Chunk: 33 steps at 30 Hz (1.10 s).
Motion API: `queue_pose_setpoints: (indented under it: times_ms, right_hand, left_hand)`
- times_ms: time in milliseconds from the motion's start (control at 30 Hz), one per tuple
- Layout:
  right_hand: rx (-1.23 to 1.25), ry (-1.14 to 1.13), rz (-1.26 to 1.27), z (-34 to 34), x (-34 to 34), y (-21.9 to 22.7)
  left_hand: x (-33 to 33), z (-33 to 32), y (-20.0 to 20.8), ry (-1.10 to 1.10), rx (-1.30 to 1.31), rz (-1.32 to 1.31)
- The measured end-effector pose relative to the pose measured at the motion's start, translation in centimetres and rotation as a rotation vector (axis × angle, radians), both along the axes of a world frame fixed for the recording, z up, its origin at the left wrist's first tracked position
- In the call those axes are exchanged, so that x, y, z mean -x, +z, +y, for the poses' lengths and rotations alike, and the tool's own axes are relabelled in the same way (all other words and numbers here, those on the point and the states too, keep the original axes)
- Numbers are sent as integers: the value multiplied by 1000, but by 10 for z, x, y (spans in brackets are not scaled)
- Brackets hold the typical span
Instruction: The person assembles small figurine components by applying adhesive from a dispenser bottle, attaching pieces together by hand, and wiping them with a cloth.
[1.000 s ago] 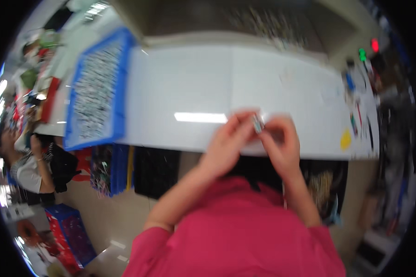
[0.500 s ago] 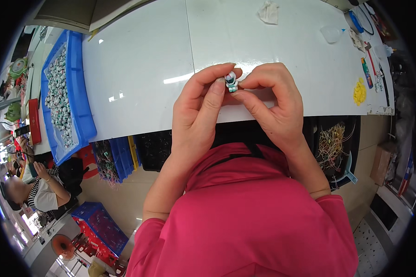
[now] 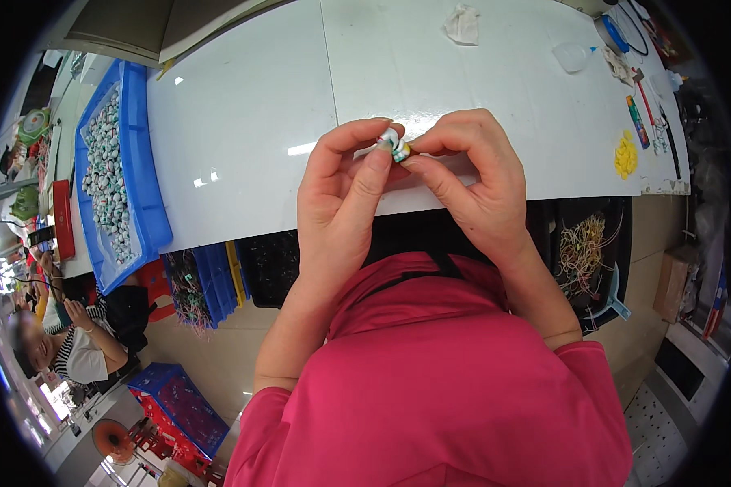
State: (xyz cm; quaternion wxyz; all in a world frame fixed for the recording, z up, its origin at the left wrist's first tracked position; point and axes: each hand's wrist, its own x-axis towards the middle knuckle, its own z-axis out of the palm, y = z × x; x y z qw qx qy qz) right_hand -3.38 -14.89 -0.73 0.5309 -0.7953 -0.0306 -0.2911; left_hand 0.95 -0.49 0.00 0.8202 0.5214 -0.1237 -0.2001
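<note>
We see a glossy white tabletop (image 3: 244, 130); at its left edge, a blue rectangular plastic tray (image 3: 140, 162). Over the near edge, the left hand (image 3: 337, 199) pinches a small white-and-green figurine (image 3: 393, 140); the right hand (image 3: 483, 178) touches it narrowly, grip unclear.

From my remote view, I see a glossy white tabletop (image 3: 244, 122) crossed by a thin seam. A blue tray (image 3: 148, 154) stands at its left end. Toward the far edge I make out a crumpled white cloth (image 3: 462, 25); farther right, a translucent container (image 3: 571, 57), a multicoloured tube (image 3: 637, 122), a thin black rod (image 3: 672, 146) and a yellow heap (image 3: 625, 156).
</note>
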Motion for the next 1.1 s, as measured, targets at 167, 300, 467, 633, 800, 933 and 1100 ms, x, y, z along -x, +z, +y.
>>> queue_pose_setpoints:
  times_ms: [167,300,467,633,800,933,1100]
  right_hand:
    - [24,27,2,-3,2,-1]
    - [0,14,16,-2,4,2]
    - [2,6,23,-3,5,-1]
    - [9,-6,24,-4,6,2]
    - [20,-22,27,-5,6,-1]
    - [8,-43,21,-5,5,-3]
    - [-23,-52,27,-5,7,-4]
  left_hand:
    - [4,-3,-1,37,-3,-45]
    - [8,-4,-1,61,-89,-121]
    - [13,-9,-10,129,-126,-223]
    - [15,-12,-14,174,-199,-296]
    - [16,-15,-17,193,-239,-361]
    - [18,-17,-12,187,-210,-346]
    - [19,-16,5,74,-163,-135]
